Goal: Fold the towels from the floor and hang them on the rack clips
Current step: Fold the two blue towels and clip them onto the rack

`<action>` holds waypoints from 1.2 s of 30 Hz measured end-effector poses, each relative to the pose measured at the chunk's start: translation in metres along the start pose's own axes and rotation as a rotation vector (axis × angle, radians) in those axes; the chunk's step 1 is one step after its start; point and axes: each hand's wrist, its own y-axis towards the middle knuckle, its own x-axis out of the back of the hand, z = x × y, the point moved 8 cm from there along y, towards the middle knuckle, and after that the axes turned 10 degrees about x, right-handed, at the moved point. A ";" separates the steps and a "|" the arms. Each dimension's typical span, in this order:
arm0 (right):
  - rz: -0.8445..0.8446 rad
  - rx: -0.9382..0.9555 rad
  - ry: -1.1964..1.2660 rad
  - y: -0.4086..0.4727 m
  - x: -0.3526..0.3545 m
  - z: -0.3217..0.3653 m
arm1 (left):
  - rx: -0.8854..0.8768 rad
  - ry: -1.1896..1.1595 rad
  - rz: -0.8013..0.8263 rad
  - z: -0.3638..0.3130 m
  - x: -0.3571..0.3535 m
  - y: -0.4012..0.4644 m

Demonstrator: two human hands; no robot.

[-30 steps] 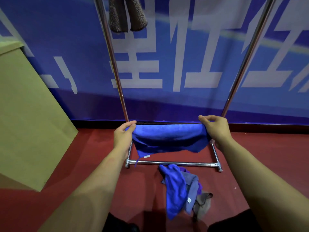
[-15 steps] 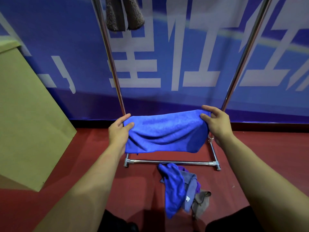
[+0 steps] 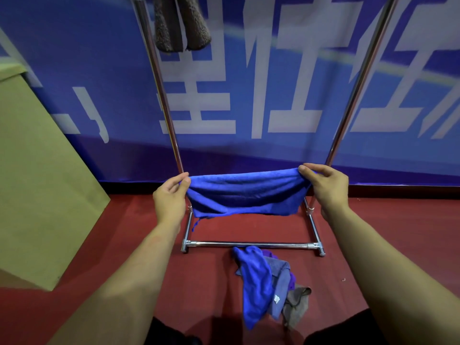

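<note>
Towels are the matter at hand, though the biggest thing showing is the blue banner (image 3: 286,150) with large white characters, hanging as a backdrop behind everything. Below it the red floor (image 3: 124,257) is spreading out toward the camera, and a tan cardboard box (image 3: 37,183) is leaning into view along the left edge. A chrome garment rack (image 3: 249,244) is standing just in front of the banner, its two uprights rising out of the top of the frame and its low base bar lying across the floor. Between those uprights a blue towel (image 3: 245,194) is hanging folded and stretched level in the air above the base bar, with a loose thread dangling from its lower left corner. The left hand (image 3: 170,197) is pinching the towel's upper left corner between thumb and fingers, and the right hand (image 3: 324,188) is gripping the upper right corner in the same way, both forearms reaching forward. On the floor, just in front of the base bar, a small pile of towels (image 3: 268,285) is lying crumpled: blue, grey-blue, purple and brownish grey. At the top, a brown fuzzy towel (image 3: 181,23) is hanging down beside the left upright.
</note>
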 end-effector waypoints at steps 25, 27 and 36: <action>0.005 0.148 0.086 -0.001 -0.001 0.020 | -0.175 -0.014 -0.054 -0.035 0.003 -0.015; 0.026 0.130 0.079 0.000 -0.001 0.015 | -0.161 0.009 -0.014 -0.034 0.000 -0.015; 0.196 0.155 -0.096 -0.003 -0.014 0.016 | -0.141 0.267 0.256 -0.018 -0.021 -0.014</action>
